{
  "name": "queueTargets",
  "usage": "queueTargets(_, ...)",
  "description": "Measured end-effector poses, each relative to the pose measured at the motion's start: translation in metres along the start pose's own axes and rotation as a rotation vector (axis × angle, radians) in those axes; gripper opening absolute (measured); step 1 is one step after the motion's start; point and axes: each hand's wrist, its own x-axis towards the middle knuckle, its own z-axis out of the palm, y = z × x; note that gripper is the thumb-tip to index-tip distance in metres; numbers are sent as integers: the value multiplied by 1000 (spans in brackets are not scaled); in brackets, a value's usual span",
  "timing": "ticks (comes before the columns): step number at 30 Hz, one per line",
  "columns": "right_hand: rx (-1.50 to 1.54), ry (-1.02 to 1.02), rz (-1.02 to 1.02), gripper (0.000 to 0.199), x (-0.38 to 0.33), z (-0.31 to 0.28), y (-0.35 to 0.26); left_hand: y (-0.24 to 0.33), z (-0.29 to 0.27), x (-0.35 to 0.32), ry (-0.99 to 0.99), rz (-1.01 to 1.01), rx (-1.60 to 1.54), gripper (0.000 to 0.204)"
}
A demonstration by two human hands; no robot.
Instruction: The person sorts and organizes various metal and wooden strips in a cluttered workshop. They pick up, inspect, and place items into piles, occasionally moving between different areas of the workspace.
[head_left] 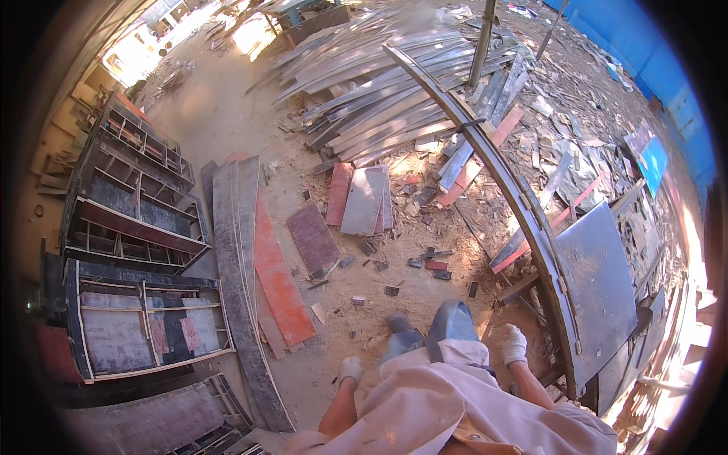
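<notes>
- Two gloved hands hang at the person's sides: the left hand (350, 369) and the right hand (514, 345), both in white gloves.
- Left grip: empty, hanging over bare sandy ground (227, 114); fingers loosely curled, as far as can be seen.
- Right grip: empty too, close beside the long curved metal panel (599, 280), not touching it; whether clenched I cannot tell.
- One curved panel runs from the top of the view down to the right hand.
- Three framed panels (144, 326) lie stacked on the left.
- One orange-red board (280, 280) lies beside two long grey planks (231, 250).
- One large heap of grey strips (379, 91) lies beyond.
</notes>
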Motion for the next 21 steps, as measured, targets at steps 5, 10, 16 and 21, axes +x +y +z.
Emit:
queueTargets(5,-132,-339,210,38,17,32,-81,162,-104,74,-62,-86,-446,24)
queueTargets(10,-145,-450,217,38,104,73,-176,134,-191,187,154,82,-461,25)
queueTargets(16,-187,-351,111,24,302,107,-343,162,-301,224,168,-248,-604,23)
queueTargets(21,285,-221,-95,36,464,99,-605,153,-347,282,141,-389,-354,23)
